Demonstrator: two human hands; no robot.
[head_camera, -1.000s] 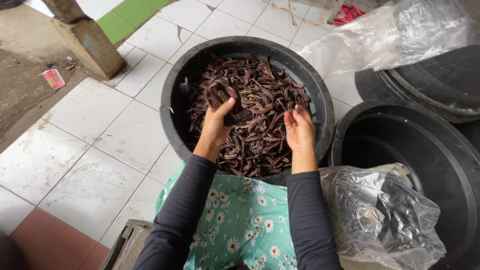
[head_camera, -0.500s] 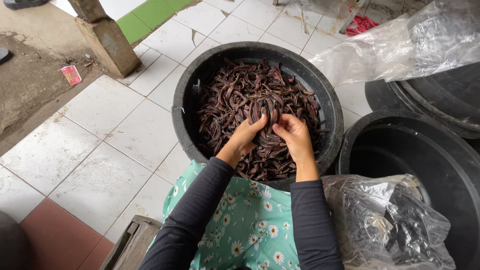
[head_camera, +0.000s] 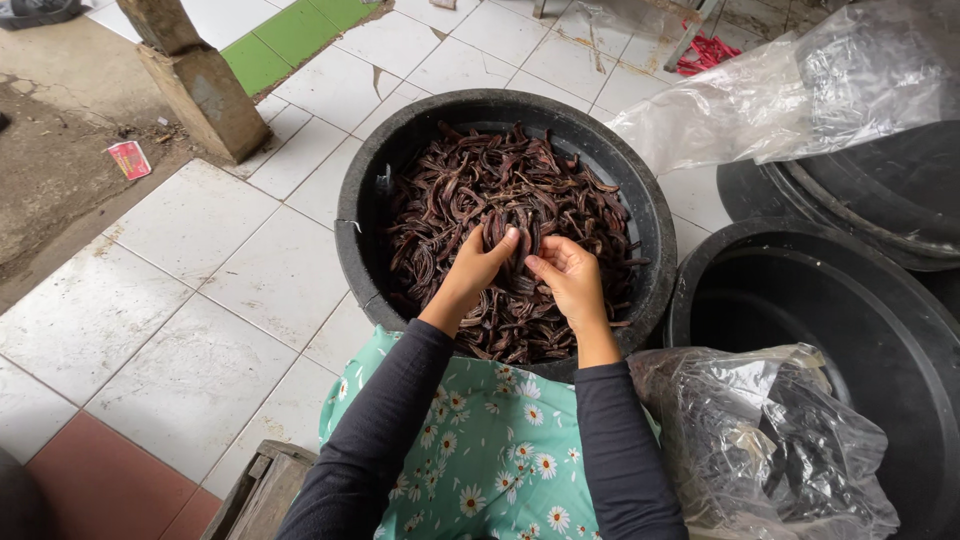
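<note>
A round black tub (head_camera: 365, 215) stands on the tiled floor, filled with dark brown dried pods (head_camera: 470, 180). My left hand (head_camera: 478, 265) and my right hand (head_camera: 570, 275) are over the middle of the heap, close together. Between them they grip a small bunch of the pods (head_camera: 517, 232), fingers curled around it. Both arms wear dark long sleeves over a green cloth with a daisy print (head_camera: 480, 450) on my lap.
A second black tub (head_camera: 700, 300) stands at the right with a clear plastic bag (head_camera: 770, 440) draped on its near rim. More plastic sheeting (head_camera: 800, 90) covers stacked tubs at far right. A concrete post (head_camera: 195, 85) rises at far left; a wooden crate edge (head_camera: 260, 495) is below.
My hands came together from apart on the heap to the middle, closing around a bunch of pods. The view has shifted slightly.
</note>
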